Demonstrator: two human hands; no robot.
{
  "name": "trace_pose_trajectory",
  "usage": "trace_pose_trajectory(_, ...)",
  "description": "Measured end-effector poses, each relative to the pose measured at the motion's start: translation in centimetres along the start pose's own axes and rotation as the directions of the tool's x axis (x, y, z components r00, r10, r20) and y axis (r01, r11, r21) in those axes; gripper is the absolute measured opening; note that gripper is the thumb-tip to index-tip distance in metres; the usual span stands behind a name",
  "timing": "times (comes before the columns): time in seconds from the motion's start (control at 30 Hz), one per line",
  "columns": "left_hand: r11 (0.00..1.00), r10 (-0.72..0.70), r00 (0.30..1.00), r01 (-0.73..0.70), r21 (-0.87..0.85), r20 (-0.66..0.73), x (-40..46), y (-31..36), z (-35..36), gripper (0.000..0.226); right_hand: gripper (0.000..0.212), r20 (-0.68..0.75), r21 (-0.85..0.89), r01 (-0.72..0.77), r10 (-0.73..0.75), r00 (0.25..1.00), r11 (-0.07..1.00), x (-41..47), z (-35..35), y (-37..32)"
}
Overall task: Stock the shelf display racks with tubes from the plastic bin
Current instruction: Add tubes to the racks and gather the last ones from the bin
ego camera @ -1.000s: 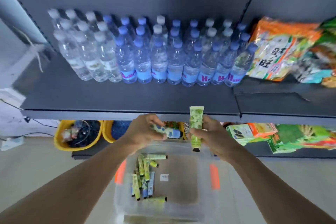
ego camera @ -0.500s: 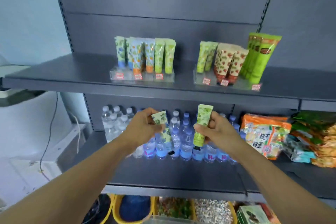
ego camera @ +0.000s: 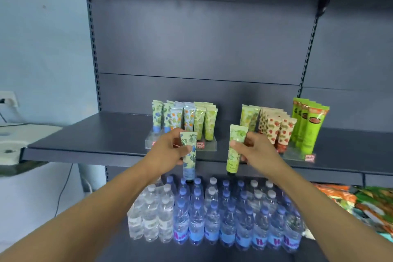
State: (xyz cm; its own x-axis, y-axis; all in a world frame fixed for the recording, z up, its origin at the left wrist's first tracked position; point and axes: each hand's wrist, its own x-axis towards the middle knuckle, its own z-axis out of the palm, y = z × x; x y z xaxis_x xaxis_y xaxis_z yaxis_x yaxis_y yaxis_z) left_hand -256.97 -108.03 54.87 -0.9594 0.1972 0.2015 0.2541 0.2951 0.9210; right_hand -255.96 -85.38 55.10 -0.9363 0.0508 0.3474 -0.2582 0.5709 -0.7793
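- The dark grey shelf (ego camera: 95, 134) crosses the middle of the frame.
- Water bottles (ego camera: 212, 215) crowd the lower centre (blue caps mostly, white ones at left).
- Two clear display racks sit mid-frame: the left rack (ego camera: 209, 147) with floral tubes, the right rack (ego camera: 297, 155) with green and strawberry-print tubes.
- The left hand (ego camera: 170, 151) grips a blue-flowered tube (ego camera: 189, 155) upright, cap down, before the left rack.
- The right hand (ego camera: 253, 151) pinches a green tube (ego camera: 235, 149) likewise, centre frame.
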Motion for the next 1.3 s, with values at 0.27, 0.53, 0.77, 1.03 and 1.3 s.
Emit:
trace_pose_trajectory(0.27,1.000,0.000,0.982,0.004,0.019,-0.190,0.9,0.0,-1.8,0.027,0.034,-0.033,-0.038,0.109,-0.111,0.993,0.993,6.2,1.1,-1.9)
trace_pose_trajectory(0.53,0.998,0.050,0.961,-0.039,0.046,-0.273,2.4,0.1,-3.9,0.011,0.020,-0.044,-0.061,0.147,-0.149,0.988,0.987,10.0,4.7,-3.2)
trace_pose_trajectory(0.77,0.997,0.066,0.965,-0.052,0.059,-0.255,3.9,-0.9,-5.7,0.017,0.037,0.012,-0.214,0.110,-0.110,0.994,0.971,10.9,6.8,-2.0)
trace_pose_trajectory(1.03,0.996,0.085,0.970,-0.080,0.031,-0.229,5.6,-0.5,-7.7,0.015,0.044,0.010,-0.313,0.077,-0.078,0.997,0.946,10.6,6.6,-2.5)
trace_pose_trajectory(1.3,0.992,0.123,0.967,-0.118,0.036,-0.224,9.3,0.3,-9.6,0.019,0.049,-0.149,-0.320,0.100,-0.154,0.977,0.942,10.2,4.4,-5.0)
